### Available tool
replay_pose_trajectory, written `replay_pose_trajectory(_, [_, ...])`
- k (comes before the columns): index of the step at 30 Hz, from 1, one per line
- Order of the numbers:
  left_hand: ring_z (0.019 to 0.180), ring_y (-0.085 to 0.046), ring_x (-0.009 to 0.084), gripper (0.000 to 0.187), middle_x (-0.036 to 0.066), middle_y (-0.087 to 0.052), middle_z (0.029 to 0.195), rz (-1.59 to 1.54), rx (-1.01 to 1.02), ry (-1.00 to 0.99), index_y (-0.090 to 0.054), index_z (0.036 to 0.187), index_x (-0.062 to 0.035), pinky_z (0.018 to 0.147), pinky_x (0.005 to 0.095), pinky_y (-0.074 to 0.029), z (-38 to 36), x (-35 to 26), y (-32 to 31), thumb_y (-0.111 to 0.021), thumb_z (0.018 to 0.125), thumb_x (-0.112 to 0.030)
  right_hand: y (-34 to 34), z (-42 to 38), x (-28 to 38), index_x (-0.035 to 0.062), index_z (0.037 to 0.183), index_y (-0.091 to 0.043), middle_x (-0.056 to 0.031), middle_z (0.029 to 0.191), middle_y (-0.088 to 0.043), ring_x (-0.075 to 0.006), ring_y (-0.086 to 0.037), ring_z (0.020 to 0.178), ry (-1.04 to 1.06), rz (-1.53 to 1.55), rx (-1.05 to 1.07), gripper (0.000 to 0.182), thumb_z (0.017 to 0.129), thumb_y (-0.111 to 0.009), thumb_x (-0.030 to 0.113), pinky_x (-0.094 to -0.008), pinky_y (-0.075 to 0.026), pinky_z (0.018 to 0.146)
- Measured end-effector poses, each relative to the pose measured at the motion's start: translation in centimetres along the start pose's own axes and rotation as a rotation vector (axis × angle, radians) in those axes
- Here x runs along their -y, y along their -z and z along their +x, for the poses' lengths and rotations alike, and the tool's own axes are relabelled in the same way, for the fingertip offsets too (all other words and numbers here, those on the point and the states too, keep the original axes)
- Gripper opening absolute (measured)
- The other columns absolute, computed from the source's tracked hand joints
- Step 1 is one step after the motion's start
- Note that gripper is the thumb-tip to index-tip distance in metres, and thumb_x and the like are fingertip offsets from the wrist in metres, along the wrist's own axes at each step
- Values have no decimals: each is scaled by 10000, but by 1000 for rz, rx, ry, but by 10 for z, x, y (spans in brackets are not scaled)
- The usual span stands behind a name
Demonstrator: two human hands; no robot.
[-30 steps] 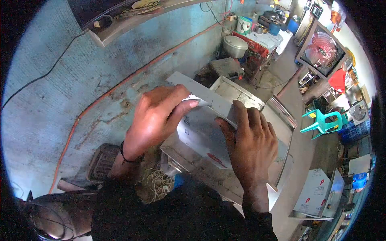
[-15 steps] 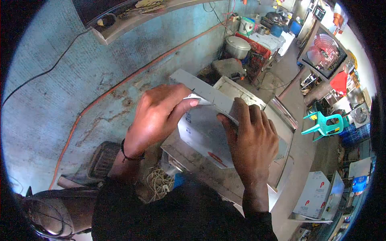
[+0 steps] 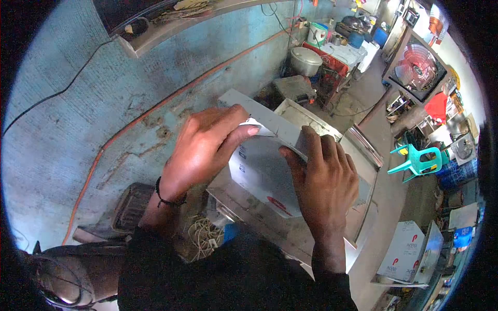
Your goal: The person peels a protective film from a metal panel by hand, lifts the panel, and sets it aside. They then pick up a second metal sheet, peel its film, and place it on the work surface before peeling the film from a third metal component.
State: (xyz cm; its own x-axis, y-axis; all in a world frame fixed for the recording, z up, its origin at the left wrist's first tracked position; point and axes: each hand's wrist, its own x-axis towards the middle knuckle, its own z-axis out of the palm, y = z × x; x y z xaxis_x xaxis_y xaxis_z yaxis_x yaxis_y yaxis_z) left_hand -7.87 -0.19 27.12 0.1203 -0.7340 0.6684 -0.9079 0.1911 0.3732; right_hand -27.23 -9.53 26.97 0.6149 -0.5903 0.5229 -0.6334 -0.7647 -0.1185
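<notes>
A sheet metal piece [image 3: 264, 168] with a bent upper flange and printed film on its face stands tilted over a metal-topped table [image 3: 249, 207]. My left hand [image 3: 205, 140] pinches the flange near its left part, thumb on the near side, where a flap of white film is lifted. On the right, my right hand [image 3: 329, 179] grips the same edge, with its thumb on the near face and the fingers over the top. The far side of the piece is hidden.
Behind the piece lies a shallow metal tray [image 3: 306, 118]. A blue wall [image 3: 129, 103] with an orange pipe rises at the left. Farther off are a lidded pot [image 3: 306, 61], a fan [image 3: 416, 68], a green chair [image 3: 417, 161] and film-covered sheets [image 3: 402, 251]. Coiled cord [image 3: 202, 236] lies below.
The metal piece has shifted very slightly in both hands, and the light on its face differs a little. Both hands keep their hold.
</notes>
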Motion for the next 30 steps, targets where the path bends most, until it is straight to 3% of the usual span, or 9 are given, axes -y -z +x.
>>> replay_pose_trajectory(3, [725, -627, 322, 166, 157, -642, 819, 12, 23, 48, -648, 938, 12, 646, 390, -478, 0, -3, 2, -703, 868, -127, 2, 0, 1, 88, 1162, -606, -107, 941, -637, -292, -651, 871, -1, 7, 2, 479, 854, -679, 447, -412, -499, 746])
replay_pose_trajectory(18, [765, -641, 333, 178, 161, -666, 869, 10, 65, -18, -660, 989, 13, 685, 406, -490, 3, 7, 5, -686, 882, -127, 1, -1, 2, 92, 1173, -598, -101, 947, -636, -293, -648, 887, -7, 4, 5, 472, 859, -676, 436, -419, -502, 754])
replay_pose_trajectory(25, [762, -638, 335, 184, 157, -664, 869, -14, 44, -9, -655, 981, 13, 683, 399, -487, 5, 4, -3, -681, 894, -148, 1, -1, 2, 96, 1181, -598, -98, 949, -636, -290, -651, 874, -9, -2, 2, 482, 851, -685, 437, -415, -505, 750])
replay_pose_trajectory(28, [706, -591, 371, 182, 170, -593, 772, -77, -2, -5, -617, 919, -9, 644, 429, -460, 6, 1, -5, -657, 912, -187, 1, -2, 3, 104, 1168, -601, -97, 943, -634, -289, -651, 872, -3, -10, 2, 470, 846, -690, 434, -413, -505, 746])
replay_pose_trajectory(30, [773, -651, 331, 162, 160, -671, 873, -48, 31, 46, -661, 976, 16, 694, 391, -495, 5, -2, 0, -665, 908, -130, 1, -3, 4, 110, 1158, -602, -96, 936, -632, -289, -650, 874, -7, -8, -10, 458, 844, -692, 431, -414, -504, 747])
